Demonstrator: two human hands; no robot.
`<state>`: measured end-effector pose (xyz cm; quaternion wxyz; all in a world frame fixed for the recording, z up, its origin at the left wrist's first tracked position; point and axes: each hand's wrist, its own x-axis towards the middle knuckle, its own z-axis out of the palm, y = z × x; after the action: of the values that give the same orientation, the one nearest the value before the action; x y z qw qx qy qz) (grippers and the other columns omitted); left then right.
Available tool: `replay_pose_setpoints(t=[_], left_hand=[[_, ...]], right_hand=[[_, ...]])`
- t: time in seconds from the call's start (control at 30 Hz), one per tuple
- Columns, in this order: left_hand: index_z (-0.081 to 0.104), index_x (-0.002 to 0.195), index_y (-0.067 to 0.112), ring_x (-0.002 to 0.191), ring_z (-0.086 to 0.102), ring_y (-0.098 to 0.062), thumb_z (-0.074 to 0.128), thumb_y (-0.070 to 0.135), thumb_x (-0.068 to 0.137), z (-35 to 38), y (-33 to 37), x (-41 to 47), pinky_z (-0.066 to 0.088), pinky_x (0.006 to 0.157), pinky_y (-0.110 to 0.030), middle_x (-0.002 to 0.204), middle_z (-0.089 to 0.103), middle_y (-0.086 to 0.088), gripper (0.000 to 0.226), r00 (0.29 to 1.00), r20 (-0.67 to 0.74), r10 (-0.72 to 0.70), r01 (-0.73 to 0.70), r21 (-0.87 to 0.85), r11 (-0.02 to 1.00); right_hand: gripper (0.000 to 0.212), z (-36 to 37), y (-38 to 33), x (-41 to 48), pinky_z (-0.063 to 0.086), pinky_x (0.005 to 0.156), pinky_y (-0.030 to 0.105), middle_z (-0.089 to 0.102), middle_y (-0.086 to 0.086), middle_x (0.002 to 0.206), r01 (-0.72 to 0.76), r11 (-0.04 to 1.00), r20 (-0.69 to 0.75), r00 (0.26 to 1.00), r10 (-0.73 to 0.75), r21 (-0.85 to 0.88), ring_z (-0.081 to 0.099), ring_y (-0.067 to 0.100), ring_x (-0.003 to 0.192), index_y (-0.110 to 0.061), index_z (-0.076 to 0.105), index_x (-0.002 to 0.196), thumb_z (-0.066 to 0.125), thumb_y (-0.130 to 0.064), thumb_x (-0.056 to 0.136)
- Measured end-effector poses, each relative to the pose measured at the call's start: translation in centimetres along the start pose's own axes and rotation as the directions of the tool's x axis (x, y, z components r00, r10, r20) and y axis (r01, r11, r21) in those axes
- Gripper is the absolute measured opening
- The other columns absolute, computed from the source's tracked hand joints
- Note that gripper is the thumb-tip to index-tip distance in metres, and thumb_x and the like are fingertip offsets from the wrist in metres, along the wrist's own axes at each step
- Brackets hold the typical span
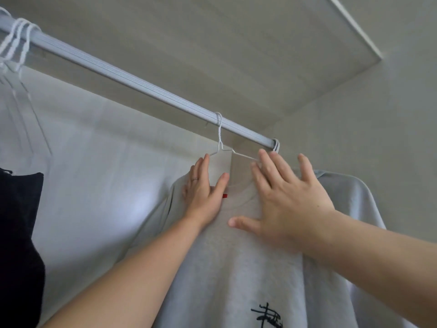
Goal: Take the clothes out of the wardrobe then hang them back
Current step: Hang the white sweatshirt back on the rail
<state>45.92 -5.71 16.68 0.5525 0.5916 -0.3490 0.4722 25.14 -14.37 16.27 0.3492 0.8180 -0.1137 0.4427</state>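
At 10 o'clock empty hangers point(14, 42) on rail point(132, 79); 8 o'clock black garment point(19, 233). left hand point(203, 194), fingers straight, flat on shoulder of grey sweatshirt point(224, 268) hanging from rail on white hanger point(220, 136). 3 o'clock: right hand point(290, 204), fingers spread, pressing it.

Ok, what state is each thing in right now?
Hanger: hooked over the rail.
Sweatshirt: hanging from the hanger.
Left hand: open, flat on the sweatshirt.
Right hand: open, flat on the sweatshirt.
Spare hangers: hooked on the rail, far left.
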Motion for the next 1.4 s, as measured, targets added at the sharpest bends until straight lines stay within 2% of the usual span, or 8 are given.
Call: replay_pose_setpoints(t=[0.17,0.3,0.5,0.7,0.87,1.07,1.23,1.4], left_hand=[[0.020,0.155,0.040,0.150,0.022,-0.013,0.034,0.089,0.078,5.8,0.0,-0.1,0.033,0.116,-0.052,0.162,0.017,0.013,0.093,0.999,0.046,-0.001,0.010,-0.183,0.983],[0.027,0.157,0.024,0.148,0.027,-0.013,0.037,0.086,0.076,9.6,1.0,-0.5,0.026,0.120,-0.044,0.160,0.030,0.000,0.102,0.997,0.071,0.022,-0.007,-0.208,0.978],[0.026,0.156,0.035,0.151,0.019,-0.009,0.035,0.089,0.072,14.4,1.0,-1.1,0.019,0.122,-0.051,0.165,0.023,0.006,0.100,0.986,0.165,-0.037,0.082,-0.275,0.958],[0.024,0.155,0.041,0.152,0.014,-0.007,0.028,0.084,0.078,17.0,0.2,-1.3,0.017,0.121,-0.057,0.164,0.020,0.012,0.089,0.994,0.103,-0.035,0.061,-0.257,0.965],[0.021,0.155,0.045,0.152,0.012,-0.006,0.025,0.083,0.078,16.9,0.1,-1.5,0.017,0.119,-0.061,0.164,0.017,0.017,0.085,0.991,0.127,-0.045,0.074,-0.234,0.969],[0.009,0.156,0.046,0.153,-0.008,-0.007,0.028,0.074,0.093,14.6,1.6,-2.6,-0.001,0.118,-0.065,0.166,0.001,0.020,0.071,0.958,0.250,-0.142,0.157,-0.039,0.987],[0.001,0.157,0.042,0.151,-0.018,-0.009,0.023,0.066,0.098,12.0,5.7,-6.8,-0.008,0.121,-0.053,0.168,-0.001,0.013,0.068,0.956,0.284,-0.073,0.059,0.057,0.997],[0.007,0.158,0.042,0.153,-0.014,-0.009,0.015,0.070,0.089,8.9,12.4,-12.5,-0.003,0.123,-0.048,0.167,0.000,0.015,0.075,0.954,0.222,0.199,-0.200,-0.017,0.980]], right_hand=[[0.117,1.9,2.9,-0.9,-0.009,0.116,0.060,-0.021,0.008,0.162,-0.020,0.998,0.046,0.999,0.023,-0.063,-0.017,0.022,0.150,-0.012,-0.007,0.156,0.000,-0.093,0.071],[0.115,3.2,5.1,-1.5,-0.008,0.116,0.060,-0.021,0.009,0.162,-0.029,0.993,0.067,0.997,0.036,-0.110,-0.017,0.024,0.150,-0.013,-0.009,0.155,0.002,-0.092,0.073],[0.111,5.4,7.7,-2.1,-0.001,0.116,0.060,-0.016,0.014,0.163,-0.024,0.980,0.089,0.995,0.042,-0.197,-0.011,0.028,0.151,-0.016,-0.006,0.157,0.003,-0.090,0.074],[0.110,7.5,8.2,-1.7,0.018,0.110,0.066,0.029,0.025,0.156,-0.017,0.976,0.020,1.000,0.022,-0.218,0.030,0.037,0.144,-0.009,0.041,0.148,0.015,-0.086,0.075],[0.107,7.8,8.1,-2.0,0.004,0.113,0.064,0.003,0.020,0.163,-0.031,0.961,0.003,0.999,0.033,-0.275,0.005,0.032,0.151,-0.016,0.012,0.157,0.008,-0.087,0.078],[0.095,6.8,8.5,-2.3,0.003,0.116,0.062,0.005,0.018,0.163,-0.008,0.979,0.055,0.998,0.019,-0.205,0.006,0.029,0.151,-0.022,0.017,0.156,0.007,-0.080,0.081],[0.082,5.1,9.6,-7.2,0.001,0.119,0.057,0.002,0.008,0.165,0.004,1.000,0.045,0.999,-0.002,-0.029,-0.002,0.022,0.152,-0.028,0.015,0.156,0.016,-0.074,0.088],[0.076,1.8,12.7,-15.3,0.013,0.118,0.058,0.008,0.005,0.165,-0.090,0.996,-0.042,0.995,0.091,0.016,0.009,0.027,0.152,-0.029,0.018,0.156,0.026,-0.067,0.091]])
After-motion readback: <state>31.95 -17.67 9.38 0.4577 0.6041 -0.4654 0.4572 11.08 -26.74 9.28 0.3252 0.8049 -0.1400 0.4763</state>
